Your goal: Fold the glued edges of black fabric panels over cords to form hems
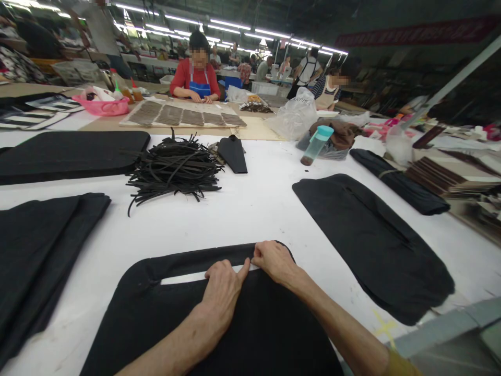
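Note:
A black fabric panel (282, 324) with rounded corners lies flat before me. Near its far edge runs a long narrow slot (182, 279), through which white shows. My left hand (223, 287) rests on the panel with its fingers bent over the slot's edge and its thumb stretched toward the right. Close beside that thumb, my right hand (274, 259) is closed in a pinch on the fabric at the slot's right part. The pinched edge itself is hidden by my fingers.
A heap of black strips (176, 167) lies beyond the panel. Black pieces (371, 240) with a slit lie at right, folded black fabric (39, 250) at left. A turquoise-lidded bottle (318, 143) lies near a plastic bag (295, 115). A person in red (195, 78) sits across.

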